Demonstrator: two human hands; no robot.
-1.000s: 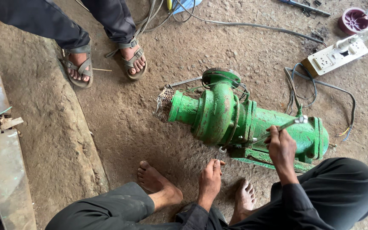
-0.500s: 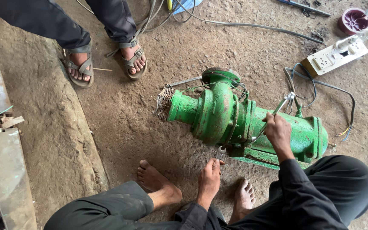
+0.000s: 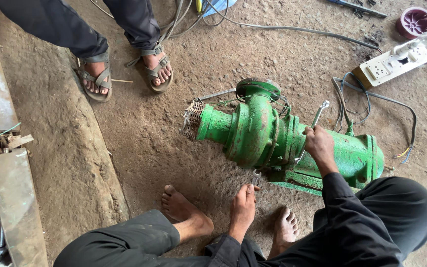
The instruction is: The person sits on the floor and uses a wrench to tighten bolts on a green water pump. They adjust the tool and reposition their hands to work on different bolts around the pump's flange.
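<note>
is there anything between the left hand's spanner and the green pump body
Nothing visible does. The left hand holds a small silver spanner whose head already sits at the underside of the green cast-metal pump. The right hand grips a longer silver spanner on top.

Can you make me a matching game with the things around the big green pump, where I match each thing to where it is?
Things:
1. right hand
2. left hand
3. wire strainer
4. white socket strip

Places:
A. on the dirt floor, top right
B. on the left end of the green pump
C. on top of the pump, gripping a spanner
D. low by the pump's base, at a small spanner

Pairs: 1-C, 2-D, 3-B, 4-A
</note>
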